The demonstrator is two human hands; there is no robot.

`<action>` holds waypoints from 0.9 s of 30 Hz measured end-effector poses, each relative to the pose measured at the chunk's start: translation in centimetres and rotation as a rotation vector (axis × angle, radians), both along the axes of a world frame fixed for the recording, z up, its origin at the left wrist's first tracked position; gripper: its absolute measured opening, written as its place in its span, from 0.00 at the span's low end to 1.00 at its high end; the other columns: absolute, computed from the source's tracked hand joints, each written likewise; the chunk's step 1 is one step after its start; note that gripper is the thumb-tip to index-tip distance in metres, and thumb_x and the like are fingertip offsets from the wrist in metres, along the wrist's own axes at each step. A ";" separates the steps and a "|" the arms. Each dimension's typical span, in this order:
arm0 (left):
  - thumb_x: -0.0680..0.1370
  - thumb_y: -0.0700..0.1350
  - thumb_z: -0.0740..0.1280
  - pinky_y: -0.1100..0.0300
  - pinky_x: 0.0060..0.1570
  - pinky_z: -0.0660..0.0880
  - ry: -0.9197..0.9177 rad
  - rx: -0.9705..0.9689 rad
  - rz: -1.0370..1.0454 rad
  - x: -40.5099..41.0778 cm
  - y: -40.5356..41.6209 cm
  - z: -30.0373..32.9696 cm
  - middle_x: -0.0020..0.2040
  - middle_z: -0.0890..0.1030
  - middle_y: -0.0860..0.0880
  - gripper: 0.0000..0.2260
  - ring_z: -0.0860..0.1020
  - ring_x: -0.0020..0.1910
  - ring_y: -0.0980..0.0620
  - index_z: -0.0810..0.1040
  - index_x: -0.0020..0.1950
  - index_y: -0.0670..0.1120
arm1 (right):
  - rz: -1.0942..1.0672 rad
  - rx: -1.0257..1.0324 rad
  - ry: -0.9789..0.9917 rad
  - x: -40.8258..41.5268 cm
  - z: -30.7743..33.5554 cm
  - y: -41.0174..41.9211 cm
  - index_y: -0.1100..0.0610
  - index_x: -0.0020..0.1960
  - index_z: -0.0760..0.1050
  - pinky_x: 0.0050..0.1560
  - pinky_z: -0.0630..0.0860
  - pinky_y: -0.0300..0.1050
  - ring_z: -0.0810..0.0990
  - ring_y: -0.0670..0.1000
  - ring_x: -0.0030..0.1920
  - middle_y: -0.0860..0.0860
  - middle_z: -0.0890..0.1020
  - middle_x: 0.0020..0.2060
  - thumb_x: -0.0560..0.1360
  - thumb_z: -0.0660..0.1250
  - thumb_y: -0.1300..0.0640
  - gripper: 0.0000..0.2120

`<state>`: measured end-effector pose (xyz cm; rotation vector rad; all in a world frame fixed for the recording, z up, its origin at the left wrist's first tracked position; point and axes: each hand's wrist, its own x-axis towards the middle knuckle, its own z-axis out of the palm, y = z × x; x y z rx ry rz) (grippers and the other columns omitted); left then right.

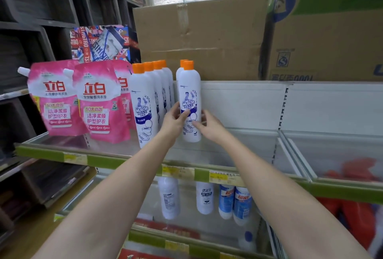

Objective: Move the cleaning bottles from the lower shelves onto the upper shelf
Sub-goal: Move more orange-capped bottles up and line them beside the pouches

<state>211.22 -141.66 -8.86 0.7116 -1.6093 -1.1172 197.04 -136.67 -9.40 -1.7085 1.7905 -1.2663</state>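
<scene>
Shop shelving fills the view, with brown cardboard boxes (203,36) stacked on top at twelve o'clock and pink detergent pouches (97,101) leaning at nine o'clock; the upper shelf (238,150) runs across the middle behind its green price rail. At centre an orange-capped white Mr Muscle bottle (189,101) stands upright on that shelf, with a second one tucked close behind it, and a row of the same bottles (145,103) stands just to its nine o'clock side. The left hand (173,121) wraps the bottle's lower body from the nine o'clock side, thumb across the label; the right hand (209,125) meets it from three o'clock, fingers loosely spread and only lightly touching. At six o'clock, on the lower shelf, more cleaning bottles (228,200) wait, white ones and blue-labelled ones. By its look the bottle is rigid plastic, smooth and likely slippery, and probably weighty if full; tall and narrow, it would tip easily, so a grip round the mid-body seems safest, not the cap.
</scene>
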 end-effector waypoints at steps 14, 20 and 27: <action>0.80 0.39 0.66 0.55 0.57 0.76 -0.306 0.095 0.409 -1.1 -0.8 -2.0 0.56 0.83 0.43 0.12 0.81 0.57 0.43 0.79 0.63 0.42 | -0.044 0.019 0.054 -0.1 0.2 -4.6 0.59 0.64 0.72 0.56 0.77 0.53 0.78 0.54 0.54 0.55 0.80 0.58 0.79 0.70 0.57 0.15; 0.79 0.40 0.62 0.55 0.52 0.75 -0.437 0.082 0.529 -1.1 0.0 -2.5 0.54 0.83 0.41 0.10 0.81 0.55 0.39 0.80 0.57 0.41 | -0.022 0.005 0.035 0.5 0.1 -4.9 0.57 0.65 0.71 0.57 0.79 0.60 0.80 0.56 0.54 0.50 0.78 0.52 0.79 0.70 0.56 0.17; 0.79 0.41 0.64 0.57 0.50 0.72 -0.485 0.117 0.535 -0.4 1.0 -2.0 0.55 0.83 0.42 0.10 0.80 0.56 0.40 0.80 0.58 0.41 | -0.102 0.060 0.023 1.0 0.3 -4.7 0.60 0.64 0.70 0.60 0.76 0.53 0.79 0.58 0.61 0.56 0.79 0.63 0.79 0.70 0.54 0.18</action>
